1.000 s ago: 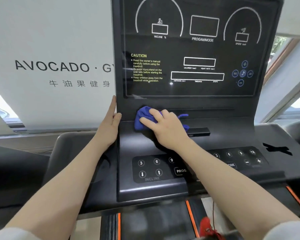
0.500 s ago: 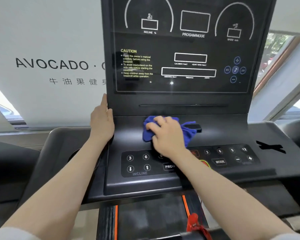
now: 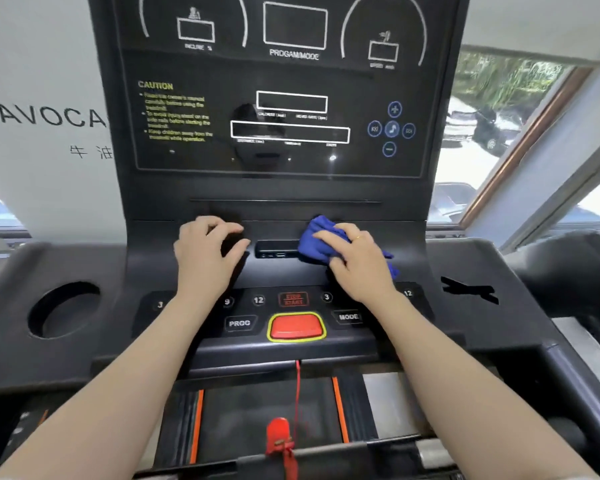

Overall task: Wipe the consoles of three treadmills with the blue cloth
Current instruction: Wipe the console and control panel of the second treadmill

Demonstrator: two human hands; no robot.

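The black treadmill console (image 3: 278, 188) carries white and yellow print: "PROGAM/MODE" under the middle box, "CAUTION" in yellow at the left with smaller lines too blurred to read, and blue music buttons (image 3: 391, 129) at the right. Lower down sit keys marked "3", "9", "12", "PROG" and "MODE", a red "STOP START" label (image 3: 293, 299), and a big red button (image 3: 296, 326) ringed in yellow. The wall sign (image 3: 49, 116) behind shows "AVOCA" before the console cuts it off.

Half a second ago the left hand lay flat against the console's left edge; it now rests on the sloped surface with fingers loosely bent, holding nothing, left of a small dark slot (image 3: 276, 249). The blue cloth (image 3: 317, 242) has gone from the middle to the right of that slot, bunched under the right hand (image 3: 355, 259), whose curled fingers grip and press it down.

A round cup hole (image 3: 65, 310) lies at the far left. A red cord (image 3: 297, 386) hangs from the console to a red clip (image 3: 279, 434) over the belt (image 3: 267, 410). The right forearm hides several keys.
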